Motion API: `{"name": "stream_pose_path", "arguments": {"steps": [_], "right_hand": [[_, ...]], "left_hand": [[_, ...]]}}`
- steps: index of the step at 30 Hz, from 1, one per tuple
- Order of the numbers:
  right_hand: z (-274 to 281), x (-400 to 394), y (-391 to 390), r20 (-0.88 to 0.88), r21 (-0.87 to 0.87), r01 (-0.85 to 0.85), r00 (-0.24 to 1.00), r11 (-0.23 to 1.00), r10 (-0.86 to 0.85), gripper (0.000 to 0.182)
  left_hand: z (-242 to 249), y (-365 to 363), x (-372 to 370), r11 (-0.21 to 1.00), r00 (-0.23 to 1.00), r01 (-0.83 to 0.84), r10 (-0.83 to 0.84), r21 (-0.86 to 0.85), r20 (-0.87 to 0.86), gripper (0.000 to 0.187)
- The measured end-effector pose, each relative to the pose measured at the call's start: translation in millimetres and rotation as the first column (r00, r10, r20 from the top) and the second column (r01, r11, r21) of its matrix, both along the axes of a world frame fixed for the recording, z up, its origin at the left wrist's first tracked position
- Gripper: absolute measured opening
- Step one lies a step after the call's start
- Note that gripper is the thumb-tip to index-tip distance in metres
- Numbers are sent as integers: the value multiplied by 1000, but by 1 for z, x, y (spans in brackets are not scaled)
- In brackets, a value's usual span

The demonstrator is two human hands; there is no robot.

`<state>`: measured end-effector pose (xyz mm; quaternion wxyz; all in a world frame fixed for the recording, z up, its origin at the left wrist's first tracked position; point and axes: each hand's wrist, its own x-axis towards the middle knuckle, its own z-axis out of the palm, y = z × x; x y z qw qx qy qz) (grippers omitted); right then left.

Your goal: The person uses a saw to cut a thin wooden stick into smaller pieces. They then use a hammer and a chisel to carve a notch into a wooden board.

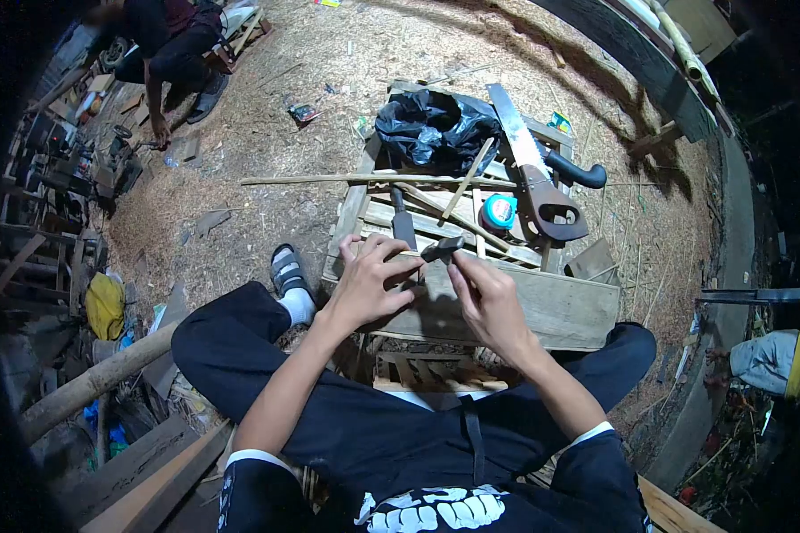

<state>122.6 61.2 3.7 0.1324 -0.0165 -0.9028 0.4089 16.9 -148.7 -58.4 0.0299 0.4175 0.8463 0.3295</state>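
My right hand point(493, 306) is closed around the handle of a small hammer, whose dark head point(443, 249) points left toward my other hand. My left hand point(371, 282) rests at the near edge of the slatted wooden bench, its fingers bent over a small piece that is mostly hidden. Below both hands lies a wide grey board point(551, 306). Just beyond the left fingers is a flat dark chisel-like tool point(403, 228). A turquoise tape measure point(499, 212) sits behind the hammer.
A hand saw point(542, 191) and a black plastic bag point(427, 129) lie on the bench's far part, with thin wooden strips point(320, 178). Another person point(173, 44) crouches at the upper left. A bamboo pole point(102, 382) is at the lower left.
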Motion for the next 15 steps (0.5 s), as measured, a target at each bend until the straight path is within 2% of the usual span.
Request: {"name": "stream_pose_path", "arguments": {"steps": [2,4,6,8,10,12,14,15], "right_hand": [[-8,-3,4,55,36,-102,994,994,100,28],[-7,-6,6,88,32,-119,989,992,116,28],[-2,-11,6,144,-101,14,990,995,1,26],[4,-14,6,203,-101,45,979,994,-24,27],[-3,-15,9,214,-17,-119,970,993,120,29],[3,-15,9,241,-42,-87,966,995,94,30],[16,-19,8,364,-139,34,931,990,19,31],[20,-19,6,376,-160,37,926,986,26,32]], "left_hand": [[-1,1,1,1000,1000,-7,7,8,-11,43],[1,3,0,1000,1000,-18,18,16,-19,42],[2,3,1,1000,1000,-13,13,15,-22,41],[1,3,2,1000,999,-22,23,14,-24,40],[1,3,1,999,999,-29,29,15,-30,39],[2,4,1,1000,999,-29,29,4,-13,40],[3,3,1,1000,1000,-25,25,0,-10,40],[3,3,1,1000,1000,-17,17,-6,-9,40]]}}
